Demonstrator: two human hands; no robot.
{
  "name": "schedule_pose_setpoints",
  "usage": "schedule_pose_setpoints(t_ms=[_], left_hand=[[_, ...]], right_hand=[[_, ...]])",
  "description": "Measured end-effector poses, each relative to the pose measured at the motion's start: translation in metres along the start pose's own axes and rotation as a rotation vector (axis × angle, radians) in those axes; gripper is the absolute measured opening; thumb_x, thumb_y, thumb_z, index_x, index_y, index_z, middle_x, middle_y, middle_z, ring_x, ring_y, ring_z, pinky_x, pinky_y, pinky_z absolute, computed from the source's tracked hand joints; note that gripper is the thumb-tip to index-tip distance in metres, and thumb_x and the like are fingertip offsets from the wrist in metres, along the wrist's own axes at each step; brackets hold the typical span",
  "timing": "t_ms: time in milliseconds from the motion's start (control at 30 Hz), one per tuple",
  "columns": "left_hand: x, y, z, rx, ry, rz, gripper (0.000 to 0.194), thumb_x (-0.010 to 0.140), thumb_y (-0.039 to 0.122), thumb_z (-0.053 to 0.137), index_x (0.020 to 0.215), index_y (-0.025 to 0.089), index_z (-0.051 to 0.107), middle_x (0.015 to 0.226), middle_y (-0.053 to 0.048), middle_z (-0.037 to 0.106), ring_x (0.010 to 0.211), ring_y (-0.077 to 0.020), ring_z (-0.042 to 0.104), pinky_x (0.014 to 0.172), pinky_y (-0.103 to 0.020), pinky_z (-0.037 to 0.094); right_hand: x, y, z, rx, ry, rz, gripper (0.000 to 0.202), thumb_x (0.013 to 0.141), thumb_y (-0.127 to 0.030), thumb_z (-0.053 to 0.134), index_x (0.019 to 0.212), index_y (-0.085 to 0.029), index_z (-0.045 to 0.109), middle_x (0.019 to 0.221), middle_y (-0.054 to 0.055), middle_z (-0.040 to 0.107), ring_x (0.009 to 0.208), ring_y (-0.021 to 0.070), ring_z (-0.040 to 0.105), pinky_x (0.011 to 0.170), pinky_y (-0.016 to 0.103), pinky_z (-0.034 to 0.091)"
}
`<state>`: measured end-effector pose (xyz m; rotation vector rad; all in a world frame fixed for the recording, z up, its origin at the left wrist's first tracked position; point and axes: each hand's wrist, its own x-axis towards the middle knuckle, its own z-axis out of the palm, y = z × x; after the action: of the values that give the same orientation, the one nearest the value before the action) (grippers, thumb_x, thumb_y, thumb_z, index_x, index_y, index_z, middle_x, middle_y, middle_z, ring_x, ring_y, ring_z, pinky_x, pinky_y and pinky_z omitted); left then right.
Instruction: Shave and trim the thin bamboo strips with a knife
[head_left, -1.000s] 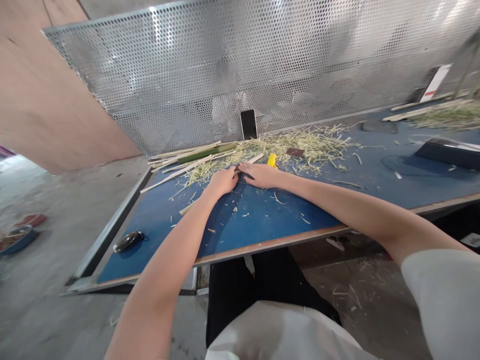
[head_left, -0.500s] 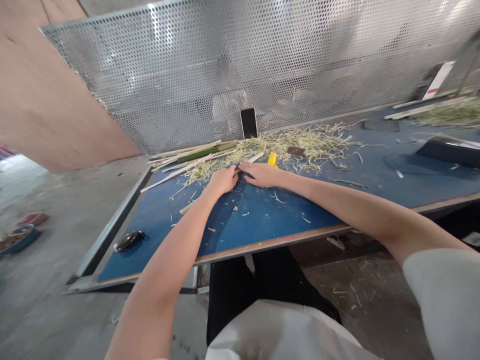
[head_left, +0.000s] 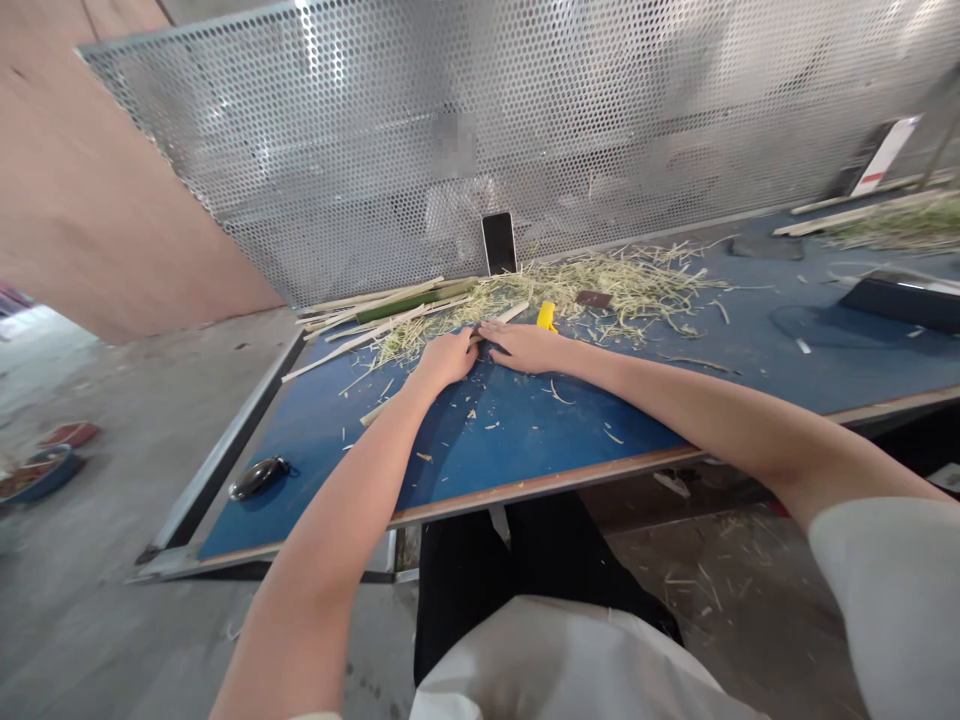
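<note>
Head view, left fingers (head_left: pixel 468 341) gripping pale strip (head_left: pixel 517 312), unclear grip in right fingers (head_left: pixel 496 331), shavings (head_left: pixel 637 285) and phone (head_left: pixel 500 243) beyond.

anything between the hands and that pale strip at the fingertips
Nothing visible blocks the left hand or right hand, both at the pale strip. A small dark piece shows between them; whether it separates skin from strip is hidden.

Flat blue bench (head_left: pixel 517 455), edged brown. Silver metal sheet (head_left: pixel 360 150), patterned with rows of round holes. Flat cream strip (head_left: pixel 516 312). Thin pale yellow-green shavings (head_left: pixel 645 285). Round dark-green stalk (head_left: pixel 397 306). Small bright-yellow piece (head_left: pixel 546 316). Rectangular phone (head_left: pixel 499 243), black face, white rim. Glossy black oval object (head_left: pixel 259 478).
</note>
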<state>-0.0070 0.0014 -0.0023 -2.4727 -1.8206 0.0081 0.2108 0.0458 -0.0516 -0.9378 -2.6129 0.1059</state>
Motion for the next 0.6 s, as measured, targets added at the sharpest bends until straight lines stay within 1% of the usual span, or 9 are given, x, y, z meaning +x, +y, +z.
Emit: schedule_pose_setpoints(t_ms=[200,367,500,600], left_hand=[[0.0016,-0.0014,0.0027,-0.002,0.008,0.002,0.044,0.117,0.04,0.042,0.15,0.018,0.063,0.126,-0.021,0.083,0.115,-0.037,0.08,0.096,-0.044,0.058],[0.0027,-0.0021,0.0044,-0.004,0.012,0.005,0.045,0.117,0.041,0.041,0.148,0.018,0.064,0.125,-0.021,0.083,0.116,-0.0376,0.08,0.096,-0.045,0.058],[0.0017,-0.0011,0.003,-0.008,0.006,-0.005,0.044,0.117,0.039,0.043,0.149,0.019,0.064,0.126,-0.021,0.083,0.116,-0.0374,0.08,0.096,-0.044,0.058],[0.0009,-0.0004,0.0019,-0.013,0.002,-0.01,0.044,0.117,0.039,0.043,0.149,0.019,0.064,0.126,-0.021,0.083,0.116,-0.0372,0.08,0.097,-0.044,0.058]], right_hand=[[-0.0001,0.0014,0.0011,-0.002,0.006,-0.008,0.069,0.112,-0.038,0.048,0.175,-0.014,0.049,0.178,0.016,0.048,0.166,0.0373,0.046,0.135,0.059,0.043],[-0.0008,0.0003,0.0002,0.001,-0.008,0.003,0.069,0.112,-0.039,0.046,0.175,-0.011,0.048,0.179,0.018,0.046,0.167,0.0371,0.045,0.136,0.057,0.042],[-0.0008,0.0014,0.0009,0.007,-0.008,0.001,0.069,0.112,-0.04,0.048,0.175,-0.012,0.049,0.179,0.017,0.047,0.167,0.0377,0.044,0.135,0.059,0.043],[-0.0003,0.0034,0.0026,0.0,0.004,-0.013,0.068,0.112,-0.041,0.047,0.174,-0.013,0.05,0.179,0.016,0.048,0.167,0.0359,0.044,0.135,0.056,0.043]])
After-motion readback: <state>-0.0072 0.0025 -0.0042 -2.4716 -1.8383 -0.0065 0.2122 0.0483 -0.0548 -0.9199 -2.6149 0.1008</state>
